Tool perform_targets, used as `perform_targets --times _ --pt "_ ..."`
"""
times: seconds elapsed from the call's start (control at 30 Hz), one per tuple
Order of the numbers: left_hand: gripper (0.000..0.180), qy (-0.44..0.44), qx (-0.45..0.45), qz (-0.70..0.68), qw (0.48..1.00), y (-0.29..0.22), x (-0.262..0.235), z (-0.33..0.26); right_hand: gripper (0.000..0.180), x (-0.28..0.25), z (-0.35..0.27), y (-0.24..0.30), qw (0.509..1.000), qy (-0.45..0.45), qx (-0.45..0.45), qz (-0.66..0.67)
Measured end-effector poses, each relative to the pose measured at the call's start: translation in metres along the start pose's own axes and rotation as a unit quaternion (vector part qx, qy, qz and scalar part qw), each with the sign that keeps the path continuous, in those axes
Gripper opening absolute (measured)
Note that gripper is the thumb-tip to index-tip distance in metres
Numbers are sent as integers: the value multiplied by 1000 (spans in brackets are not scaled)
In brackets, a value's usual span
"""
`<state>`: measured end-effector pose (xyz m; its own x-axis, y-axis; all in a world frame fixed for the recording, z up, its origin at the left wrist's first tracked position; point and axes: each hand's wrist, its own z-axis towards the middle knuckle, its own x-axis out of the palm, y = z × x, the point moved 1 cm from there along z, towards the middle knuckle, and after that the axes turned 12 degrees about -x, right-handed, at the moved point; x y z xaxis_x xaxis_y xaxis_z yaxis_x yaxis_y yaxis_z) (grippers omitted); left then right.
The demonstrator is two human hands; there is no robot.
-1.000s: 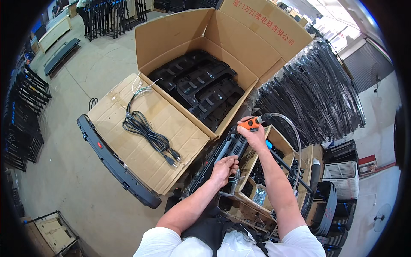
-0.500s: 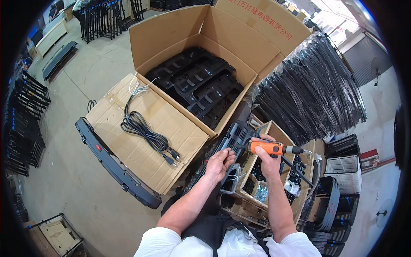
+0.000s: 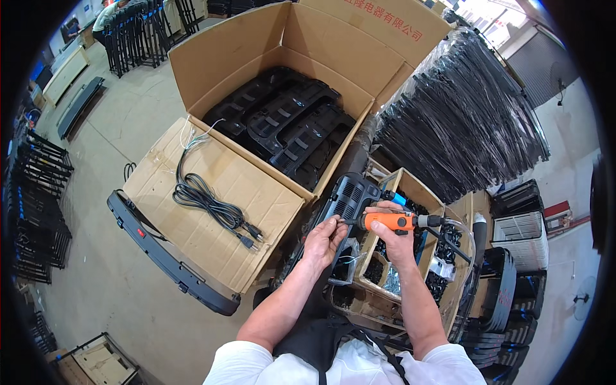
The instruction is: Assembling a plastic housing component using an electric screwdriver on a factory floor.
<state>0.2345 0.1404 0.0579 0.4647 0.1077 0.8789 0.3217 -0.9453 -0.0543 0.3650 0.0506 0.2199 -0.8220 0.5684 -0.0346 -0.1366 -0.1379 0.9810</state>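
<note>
My right hand (image 3: 393, 239) grips an orange power screwdriver (image 3: 389, 222) lying level, its bit pointing left and a hose running from its back end. My left hand (image 3: 323, 242) is closed in a pinch at the tip of the bit. Whatever the fingertips hold is too small to make out. Just behind and beneath them is a long black plastic housing (image 3: 350, 199) with slotted vents. To the right of the hands, a wooden tray (image 3: 367, 262) with compartments holds small black parts and silvery screws or similar pieces.
An open cardboard box (image 3: 234, 32) holds black moulded covers (image 3: 292, 122). On a cardboard surface (image 3: 151, 173) to the left lies a coiled black power cord (image 3: 205, 197). A curved dark frame part (image 3: 167, 256) leans beside it. Wrapped black strips (image 3: 462, 115) are stacked at the back right.
The whole view has shifted slightly. The bit and my left fingertips have drawn together, and the left hand has turned a little. A blue-ended object beyond the right hand now shows.
</note>
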Motion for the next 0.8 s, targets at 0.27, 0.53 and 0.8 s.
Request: perform_targets --times 0.27,0.53,0.8 --pt "27 -22 -30 -146 989 12 12 4 52 9 -6 -10 999 3 -37 -19" --pt "32 -57 -74 30 995 34 23 -16 50 17 14 -32 997 -26 -49 -57" --pt "28 -25 -72 70 995 43 4 -28 50 23 35 -51 997 -18 -55 -60"
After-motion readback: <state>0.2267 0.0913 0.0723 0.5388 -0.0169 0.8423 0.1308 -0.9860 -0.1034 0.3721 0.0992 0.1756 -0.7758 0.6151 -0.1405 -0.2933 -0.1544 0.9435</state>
